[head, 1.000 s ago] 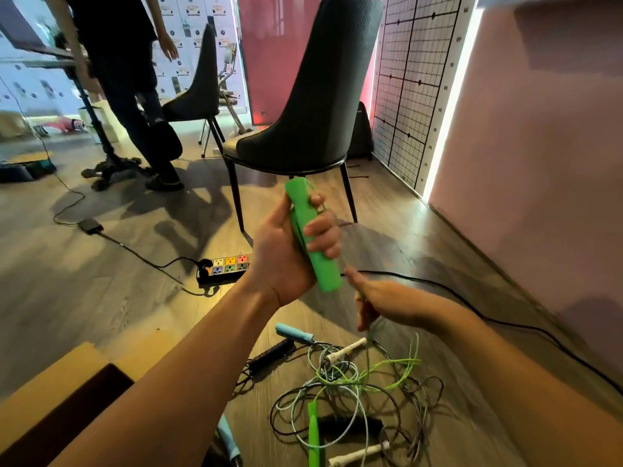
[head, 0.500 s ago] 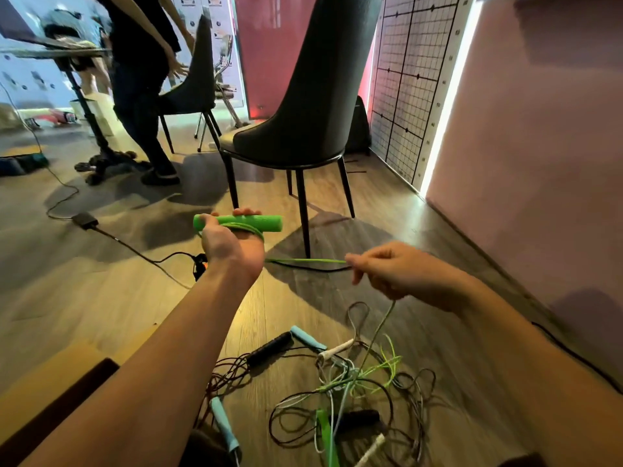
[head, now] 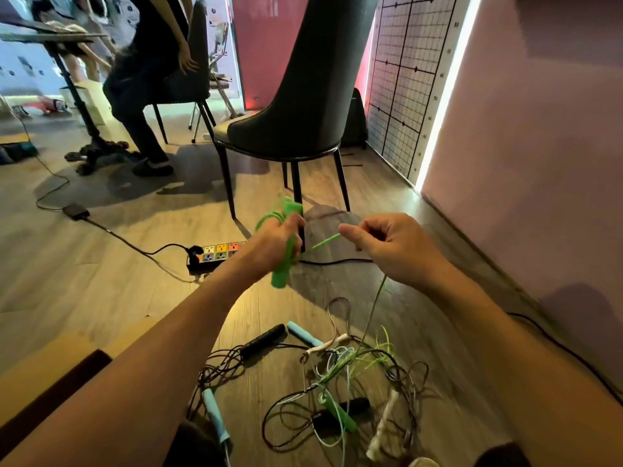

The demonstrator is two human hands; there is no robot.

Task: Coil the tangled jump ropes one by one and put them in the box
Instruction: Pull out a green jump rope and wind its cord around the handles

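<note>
2 hands are held apart: a green handle [head: 286,264], looped with green rope [head: 323,242], is gripped by the left hand [head: 274,242]; the rope is pinched by the right hand [head: 387,246]. Tangled on the floor [head: 135,291] are seen 2 blue handles [head: 303,333], 2 black handles [head: 263,340], 2 white handles [head: 328,345] and 1 second green handle [head: 338,414].

Indoor studio or office-like workroom, wood-plank floor [head: 101,291], 2 dark upholstered chairs [head: 313,96] at upper centre, wire grid panel [head: 401,96] and lit strip [head: 441,109] at upper right, multi-socket power strip [head: 220,252] mid-left, pedestal desk [head: 50,37] at upper left.
</note>
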